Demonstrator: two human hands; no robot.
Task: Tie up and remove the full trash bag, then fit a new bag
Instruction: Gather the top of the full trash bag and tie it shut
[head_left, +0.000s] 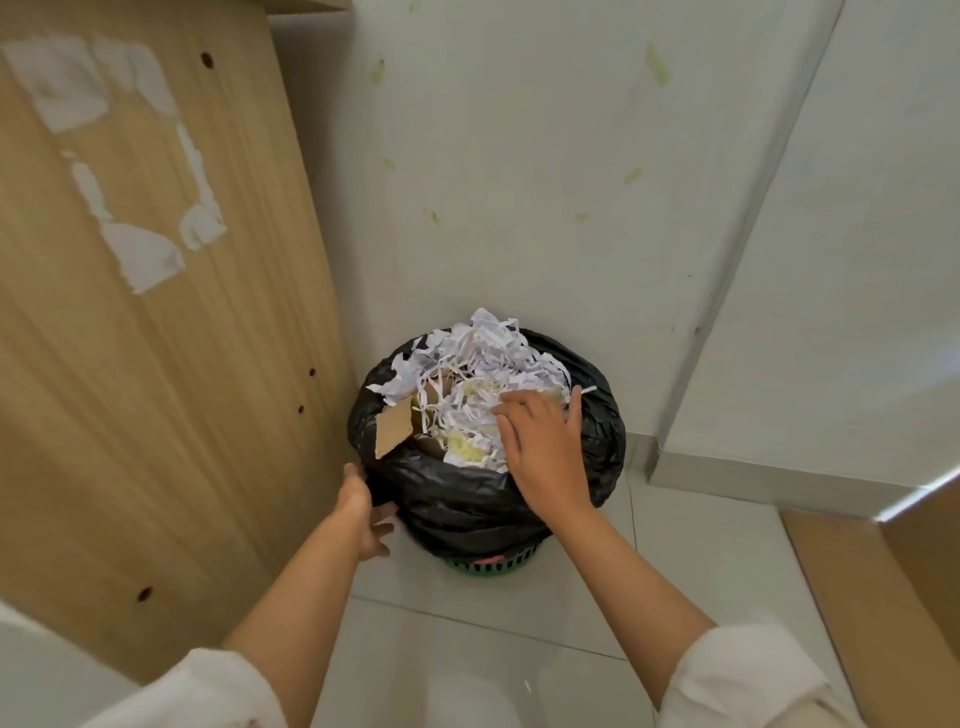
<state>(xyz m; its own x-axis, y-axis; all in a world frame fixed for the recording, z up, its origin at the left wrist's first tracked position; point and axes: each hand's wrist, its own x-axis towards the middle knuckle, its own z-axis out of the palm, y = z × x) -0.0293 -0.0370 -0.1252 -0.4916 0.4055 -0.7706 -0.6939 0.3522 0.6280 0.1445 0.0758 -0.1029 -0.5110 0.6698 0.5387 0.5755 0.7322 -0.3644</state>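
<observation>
A black trash bag (467, 493) lines a green slatted bin (491, 565) that stands on the floor against the wall. It is heaped with shredded white paper (483, 358) and a piece of brown cardboard (395, 423). My left hand (363, 514) grips the bag's folded-over edge at the bin's left side. My right hand (543, 447) lies flat, fingers spread, on top of the paper at the bag's right side, holding nothing. The bag's mouth is open and untied.
A wooden cabinet side (156, 312) stands close on the left of the bin. White wall (519, 182) is behind it, with a protruding wall corner (779, 364) on the right. A brown cardboard box (883, 597) sits at lower right. White floor tiles (493, 649) lie in front.
</observation>
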